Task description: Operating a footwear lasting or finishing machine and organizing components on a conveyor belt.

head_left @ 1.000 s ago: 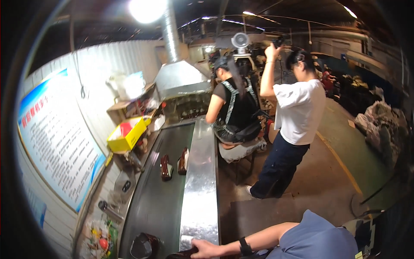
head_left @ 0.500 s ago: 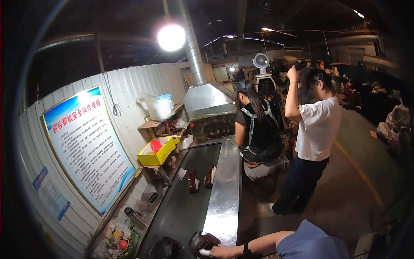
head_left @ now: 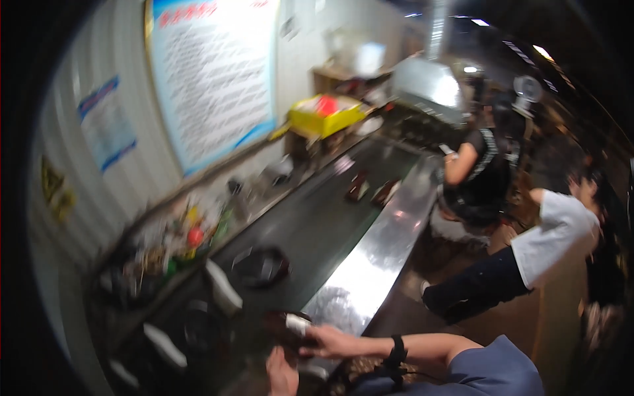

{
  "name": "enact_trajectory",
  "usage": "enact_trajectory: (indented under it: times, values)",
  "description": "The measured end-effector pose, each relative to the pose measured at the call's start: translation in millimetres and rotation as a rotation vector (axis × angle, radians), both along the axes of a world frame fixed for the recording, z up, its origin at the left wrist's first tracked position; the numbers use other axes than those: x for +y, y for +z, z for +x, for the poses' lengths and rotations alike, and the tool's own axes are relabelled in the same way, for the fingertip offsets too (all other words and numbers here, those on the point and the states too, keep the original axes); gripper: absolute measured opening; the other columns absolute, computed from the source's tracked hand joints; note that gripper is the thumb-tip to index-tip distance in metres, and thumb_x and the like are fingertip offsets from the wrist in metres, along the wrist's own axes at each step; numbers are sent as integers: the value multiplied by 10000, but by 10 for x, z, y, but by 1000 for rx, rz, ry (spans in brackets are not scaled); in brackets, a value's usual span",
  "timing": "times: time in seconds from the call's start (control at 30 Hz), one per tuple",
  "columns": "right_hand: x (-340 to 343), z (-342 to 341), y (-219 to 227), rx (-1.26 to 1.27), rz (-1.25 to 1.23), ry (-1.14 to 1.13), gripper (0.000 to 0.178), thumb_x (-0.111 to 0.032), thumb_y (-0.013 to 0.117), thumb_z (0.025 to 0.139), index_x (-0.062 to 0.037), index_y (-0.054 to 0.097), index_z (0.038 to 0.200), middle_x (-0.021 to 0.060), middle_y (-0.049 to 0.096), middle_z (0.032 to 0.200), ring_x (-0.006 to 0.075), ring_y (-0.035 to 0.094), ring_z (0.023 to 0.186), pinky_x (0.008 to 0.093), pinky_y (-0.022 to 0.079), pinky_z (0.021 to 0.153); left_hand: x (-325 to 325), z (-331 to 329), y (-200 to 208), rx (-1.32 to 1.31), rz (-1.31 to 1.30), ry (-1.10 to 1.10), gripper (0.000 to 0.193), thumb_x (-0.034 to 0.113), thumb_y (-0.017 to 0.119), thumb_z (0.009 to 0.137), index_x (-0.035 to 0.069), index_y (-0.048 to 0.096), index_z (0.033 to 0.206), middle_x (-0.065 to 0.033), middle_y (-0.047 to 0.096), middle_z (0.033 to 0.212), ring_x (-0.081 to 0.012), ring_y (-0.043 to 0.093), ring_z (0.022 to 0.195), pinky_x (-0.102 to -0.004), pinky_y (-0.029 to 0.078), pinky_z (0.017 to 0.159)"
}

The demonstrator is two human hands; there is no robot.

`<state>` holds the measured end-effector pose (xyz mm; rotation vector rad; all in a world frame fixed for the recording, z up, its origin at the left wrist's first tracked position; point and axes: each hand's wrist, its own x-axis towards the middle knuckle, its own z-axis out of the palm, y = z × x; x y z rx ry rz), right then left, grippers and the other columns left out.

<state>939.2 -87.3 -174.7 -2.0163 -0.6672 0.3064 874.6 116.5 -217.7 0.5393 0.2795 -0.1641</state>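
Note:
The picture is smeared by motion. At the near end of a dark conveyor belt (head_left: 264, 228), my right hand (head_left: 332, 343) is closed on a glossy dark brown shoe (head_left: 277, 321). Something white, perhaps a finger wrap, shows at its fingertips, and a black band circles the wrist. My left hand (head_left: 282, 373) is just below the shoe, its fingers blurred; whether it touches the shoe I cannot tell. Farther up the belt lies another dark brown shoe (head_left: 261, 266). Beside it is a long white piece (head_left: 223, 288), shaped like a sole, and a similar white piece (head_left: 165, 346) lies nearer left.
A shiny metal ledge (head_left: 370, 264) borders the belt's right side. Two small brown shoes (head_left: 357, 187) lie farther along it. Left stand a cluttered shelf (head_left: 178, 241) and a yellow box (head_left: 325, 117). One person (head_left: 485, 165) sits at right; another in white (head_left: 555, 228) stands nearby.
My view has swung left and down, so the belt appears farther right. My left hand has come into view beside the shoe. The right hand stays at the brown shoe.

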Motion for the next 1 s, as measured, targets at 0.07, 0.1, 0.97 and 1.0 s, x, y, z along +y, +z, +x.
enact_trajectory:
  times: [0.07,0.1,0.97,1.0]
  values:
    - [169,71,187,87,186,35,563,-395,771,894,-25,577,1272,189,682,903,273,662,781,425,530,710,-100,49,806,-7,280,87,333,235,582,1019,47,608,1291,-69,674,1227,-225,656,1103,-415,507,994]
    - [221,51,544,140,161,44,624,-385,762,913,-43,532,1381,160,697,936,192,669,828,396,545,728,2,61,820,-3,234,160,371,316,572,1025,50,619,1280,-82,692,1199,-240,661,1099,-423,517,987]
    - [743,-701,1047,761,574,156,852,-177,709,981,6,155,1602,113,582,1342,138,560,1177,299,501,950,44,-663,1068,-354,1405,760,441,290,549,1050,-38,669,780,-166,667,664,-260,650,548,-389,480,540]
    - [757,-706,1012,833,624,120,810,-162,687,995,-3,176,1603,110,586,1344,126,561,1174,287,495,952,88,-707,1022,-370,1498,740,469,306,496,1074,-33,689,814,-136,697,692,-224,671,584,-371,499,562]
